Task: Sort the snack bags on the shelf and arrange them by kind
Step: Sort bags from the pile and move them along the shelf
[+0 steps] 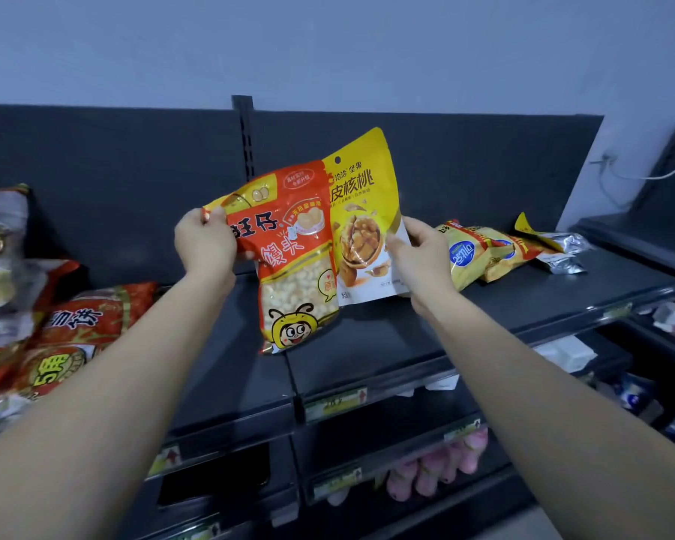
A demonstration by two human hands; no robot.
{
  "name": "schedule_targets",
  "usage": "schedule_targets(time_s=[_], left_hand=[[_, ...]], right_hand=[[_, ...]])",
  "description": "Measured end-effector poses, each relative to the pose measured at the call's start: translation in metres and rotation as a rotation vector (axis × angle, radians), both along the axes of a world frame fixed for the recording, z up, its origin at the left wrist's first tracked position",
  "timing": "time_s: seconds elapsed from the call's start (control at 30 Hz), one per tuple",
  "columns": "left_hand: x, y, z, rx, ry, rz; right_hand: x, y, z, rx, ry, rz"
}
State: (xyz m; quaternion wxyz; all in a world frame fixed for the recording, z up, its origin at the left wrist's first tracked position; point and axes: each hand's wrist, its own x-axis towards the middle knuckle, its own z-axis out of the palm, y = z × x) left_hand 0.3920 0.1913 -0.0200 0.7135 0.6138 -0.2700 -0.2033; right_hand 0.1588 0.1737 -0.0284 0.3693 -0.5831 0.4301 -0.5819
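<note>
With our left hand at nine o'clock, the grip pinches the top corner of the red bun bag, which overlaps the yellow walnut bag above the shelf. At three o'clock our right hand has its grip curled on the walnut bag's edge. We should part them sideways, then match kinds.

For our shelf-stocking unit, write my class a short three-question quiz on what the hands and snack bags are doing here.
1. True or false: the left hand grips a top corner of the red bag.
2. The right hand holds: A the yellow walnut bag; B a blue bag; C nothing.
3. Fill in: the red bag is in ___ of the yellow walnut bag.
Key: 1 true; 2 A; 3 front.
</note>
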Motion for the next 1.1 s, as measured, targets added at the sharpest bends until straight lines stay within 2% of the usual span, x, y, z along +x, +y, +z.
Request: schedule_targets(time_s=[0.17,0.27,0.4,0.7,0.73,0.8,0.87,0.9,0.93,1.0,1.1], left_hand=[[0.003,-0.018,-0.013,0.06,0.056,-0.053],[0.004,-0.027,-0.018,0.069,0.078,-0.177],[0.012,-0.043,-0.037,0.204,-0.042,-0.371],[0.039,-0.083,-0.061,0.48,0.038,-0.221],[0.034,-0.085,-0.061,0.512,-0.027,-0.158],[0.018,-0.088,-0.056,0.577,-0.283,-0.045],[-0.006,-0.09,-0.049,0.57,-0.544,-0.036],[-0.02,-0.094,-0.044,0.522,-0.607,-0.093],[-0.034,-0.097,-0.04,0.453,-0.594,-0.188],[-0.067,-0.102,-0.031,0.317,-0.479,-0.403],[-0.117,-0.109,-0.023,0.251,-0.271,-0.648]], right_hand=[[0.001,-0.016,-0.006,0.048,0.011,0.019],[0.003,-0.027,-0.011,0.098,0.013,0.001],[0.009,-0.042,-0.016,0.162,0.026,0.014],[0.0,-0.071,-0.019,0.146,0.035,-0.024],[-0.004,-0.074,-0.019,0.15,0.029,-0.029],[-0.013,-0.079,-0.018,0.153,0.013,-0.032],[-0.024,-0.083,-0.016,0.151,-0.004,-0.022],[-0.03,-0.085,-0.015,0.148,-0.008,-0.019],[-0.038,-0.086,-0.014,0.141,-0.006,-0.017],[-0.056,-0.089,-0.011,0.125,-0.003,-0.013],[-0.088,-0.096,-0.007,0.115,-0.005,-0.006]])
